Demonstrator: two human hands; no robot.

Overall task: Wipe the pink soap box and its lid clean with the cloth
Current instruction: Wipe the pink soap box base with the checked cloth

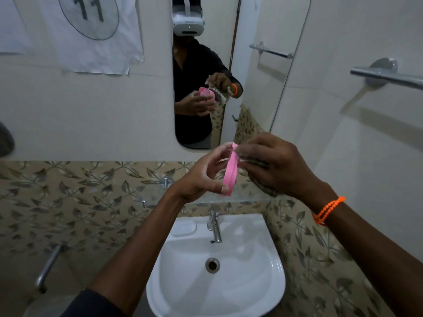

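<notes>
My left hand [201,177] holds a pink soap box part [230,172] on edge between thumb and fingertips, above the sink. Whether it is the box or its lid I cannot tell. My right hand [274,164] grips a patterned cloth [266,191] and presses it against the pink part's right face. Most of the cloth is hidden behind that hand; a corner hangs below it. The mirror [206,72] reflects both hands with the pink part and cloth.
A white sink [270,271] with a chrome tap [215,227] lies below my hands. A glass shelf [160,195] juts from the leaf-patterned tiles. Towel bars [389,76] are fixed on the right wall. A pipe [48,268] sticks out at lower left.
</notes>
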